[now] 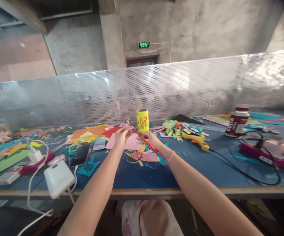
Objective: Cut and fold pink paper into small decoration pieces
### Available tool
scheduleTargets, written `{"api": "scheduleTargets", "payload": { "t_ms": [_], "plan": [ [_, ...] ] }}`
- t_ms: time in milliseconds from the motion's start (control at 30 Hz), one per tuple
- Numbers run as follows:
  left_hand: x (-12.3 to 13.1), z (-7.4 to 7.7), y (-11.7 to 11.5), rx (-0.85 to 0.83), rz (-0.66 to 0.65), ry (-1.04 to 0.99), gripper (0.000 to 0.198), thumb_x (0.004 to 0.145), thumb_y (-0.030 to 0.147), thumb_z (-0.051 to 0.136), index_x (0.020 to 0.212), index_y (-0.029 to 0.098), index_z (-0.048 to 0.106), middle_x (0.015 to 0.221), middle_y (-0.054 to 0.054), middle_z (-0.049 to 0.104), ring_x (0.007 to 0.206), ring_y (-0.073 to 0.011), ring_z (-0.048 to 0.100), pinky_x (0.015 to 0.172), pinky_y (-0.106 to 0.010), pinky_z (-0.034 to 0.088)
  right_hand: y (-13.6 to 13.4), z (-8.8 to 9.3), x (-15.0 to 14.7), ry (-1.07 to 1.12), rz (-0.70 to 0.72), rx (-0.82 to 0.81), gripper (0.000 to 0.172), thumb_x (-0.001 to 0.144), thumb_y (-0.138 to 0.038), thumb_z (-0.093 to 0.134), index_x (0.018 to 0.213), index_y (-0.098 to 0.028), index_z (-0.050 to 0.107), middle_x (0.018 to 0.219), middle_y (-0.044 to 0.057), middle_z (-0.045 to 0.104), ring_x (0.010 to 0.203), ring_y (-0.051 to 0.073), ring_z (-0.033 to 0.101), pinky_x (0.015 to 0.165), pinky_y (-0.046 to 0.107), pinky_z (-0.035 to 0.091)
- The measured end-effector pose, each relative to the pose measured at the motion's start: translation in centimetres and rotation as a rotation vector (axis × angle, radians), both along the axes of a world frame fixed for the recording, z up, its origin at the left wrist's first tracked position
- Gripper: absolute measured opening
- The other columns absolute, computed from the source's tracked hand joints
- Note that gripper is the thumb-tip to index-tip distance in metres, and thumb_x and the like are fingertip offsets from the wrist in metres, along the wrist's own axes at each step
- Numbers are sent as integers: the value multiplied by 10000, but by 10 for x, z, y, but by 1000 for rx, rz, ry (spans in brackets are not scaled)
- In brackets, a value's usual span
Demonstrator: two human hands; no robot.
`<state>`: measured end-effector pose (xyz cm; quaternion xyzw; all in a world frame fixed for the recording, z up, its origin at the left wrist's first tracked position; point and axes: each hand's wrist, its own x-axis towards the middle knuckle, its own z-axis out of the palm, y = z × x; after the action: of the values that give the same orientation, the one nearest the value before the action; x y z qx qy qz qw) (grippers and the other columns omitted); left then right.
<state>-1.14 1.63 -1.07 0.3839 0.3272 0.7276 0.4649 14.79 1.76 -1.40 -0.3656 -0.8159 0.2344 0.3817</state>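
Observation:
My left hand (122, 136) is closed in a pinch, with a small pink piece of paper (126, 125) showing at its fingertips. Opposite it, my right hand (149, 137) is wrapped round a slim tool with a red-orange handle (148, 143). The tool's thin tip points up and left, towards the left fingertips; its exact kind is unclear. Beneath both hands lies a pink paper sheet (112, 141), beside orange paper (83, 132). A yellow cardboard tube (142, 120) stands upright just beyond the right hand.
Colourful paper flowers (178, 128) and a yellow glue gun (195, 141) with a black cable are on the right, near a brown bottle (237, 121). To the left are a phone (80, 155) and a white charger (59, 178) with looping cables. A perforated metal screen (95, 98) borders the back.

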Motion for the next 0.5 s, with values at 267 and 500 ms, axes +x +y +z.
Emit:
{"api": "scheduleTargets", "payload": {
  "t_ms": [267, 500],
  "plan": [
    [1, 0, 0, -15, 27, 21, 190, 595, 272, 685, 686, 155, 566, 610, -3, 623, 618, -137, 625, 676, -279, 489, 0, -1, -1, 51, 17, -59, 366, 713, -535, 504, 651, -174, 495, 557, -37, 425, 524, 89, 383, 479, 214, 301],
    [4, -4, -1, 20, -1, 56, 239, 573, 302, 706, 706, 149, 580, 600, -9, 621, 588, -131, 609, 666, -283, 488, -5, -2, -4, 153, 75, -150, 398, 737, -586, 455, 675, -193, 436, 520, -58, 356, 479, 82, 346, 467, 224, 306]
  ]
}}
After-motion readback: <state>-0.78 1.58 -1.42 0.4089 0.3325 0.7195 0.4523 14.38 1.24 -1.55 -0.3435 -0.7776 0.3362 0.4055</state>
